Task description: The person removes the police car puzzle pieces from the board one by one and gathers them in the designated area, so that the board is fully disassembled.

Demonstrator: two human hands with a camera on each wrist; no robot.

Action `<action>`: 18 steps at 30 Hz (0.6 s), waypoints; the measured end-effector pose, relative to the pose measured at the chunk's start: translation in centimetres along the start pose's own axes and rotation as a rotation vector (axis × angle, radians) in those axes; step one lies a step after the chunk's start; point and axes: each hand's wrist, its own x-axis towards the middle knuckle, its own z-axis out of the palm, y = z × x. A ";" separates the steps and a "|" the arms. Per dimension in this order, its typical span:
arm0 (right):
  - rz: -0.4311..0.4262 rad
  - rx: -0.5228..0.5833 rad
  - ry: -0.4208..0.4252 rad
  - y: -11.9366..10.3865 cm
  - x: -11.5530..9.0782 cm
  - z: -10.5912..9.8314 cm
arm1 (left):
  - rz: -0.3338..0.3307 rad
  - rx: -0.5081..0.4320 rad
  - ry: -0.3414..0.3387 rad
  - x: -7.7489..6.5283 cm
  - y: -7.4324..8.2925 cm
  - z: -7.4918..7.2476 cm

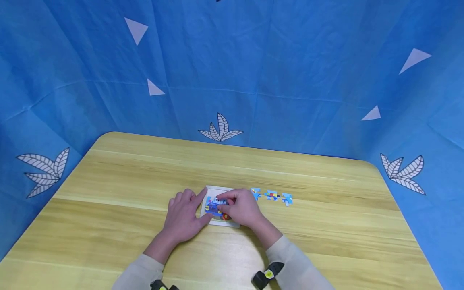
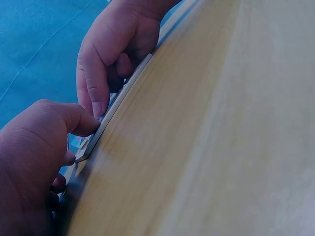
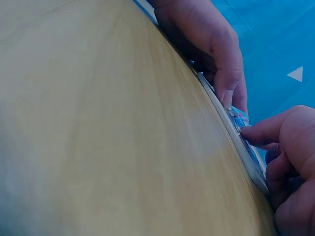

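A small white-edged puzzle tray (image 1: pixel 221 223) lies on the table, partly filled with a blue cartoon picture (image 1: pixel 213 209). My left hand (image 1: pixel 185 217) rests along the tray's left side, forefinger at the far corner and thumb on the near left part. My right hand (image 1: pixel 241 207) reaches over the tray's right half, its thumb and forefinger pinching at a puzzle piece whose outline they mostly hide. In the right wrist view, the right thumb (image 3: pixel 258 132) touches the picture surface beside the tray edge. The left thumb (image 2: pixel 88 123) touches the tray's rim in the left wrist view.
To the right of the tray lie loose puzzle pieces: a blue and orange one (image 1: pixel 255 193), a multicoloured one (image 1: pixel 272 195) and a light blue one (image 1: pixel 287 199). The wooden table (image 1: pixel 337 225) ends at a blue patterned cloth (image 1: pixel 232 80) at the back and sides.
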 end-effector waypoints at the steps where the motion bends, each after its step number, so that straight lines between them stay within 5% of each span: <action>1: -0.002 0.000 -0.001 0.0 0.0 0.0 | 0.000 0.000 0.000 0.0 0.0 0.0; 18: -0.022 -0.053 -0.042 -0.3 0.3 0.1 | 0.006 -0.002 0.008 -0.1 0.1 0.0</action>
